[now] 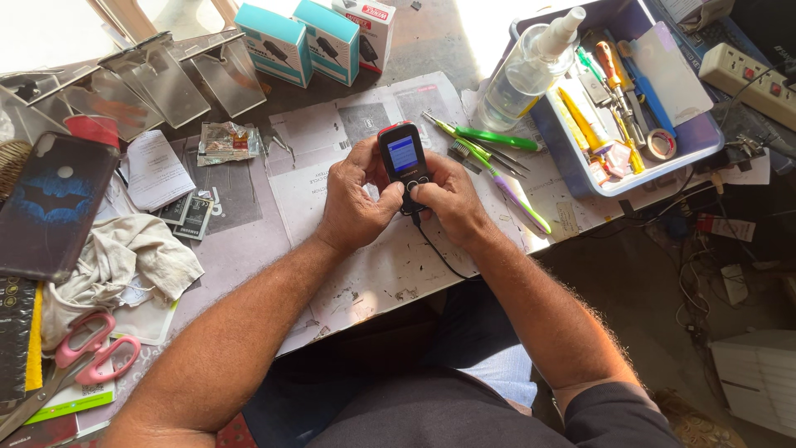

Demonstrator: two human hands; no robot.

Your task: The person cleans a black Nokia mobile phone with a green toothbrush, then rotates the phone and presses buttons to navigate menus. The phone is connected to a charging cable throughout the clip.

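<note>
phone: small red-and-black keypad phone (402, 162), screen lit blue, held over the paper-covered table (365, 274)
grip: clasped by left hand (355, 199) and right hand (446, 199), thumbs on keys
cable: black cable (435, 253) plugged in underneath
nearby: green toothbrush (506, 178), blue tool tray (655, 153) just to the right

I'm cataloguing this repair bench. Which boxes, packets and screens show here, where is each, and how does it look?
Phone screen: small rectangle lit blue, on a red-edged black keypad phone held by left hand and right hand.
Two teal boxes: side by side at the table's far edge.
White box: red patch, right of them.
Foil packet: crumpled, silvery with red, left of the hands.
</note>
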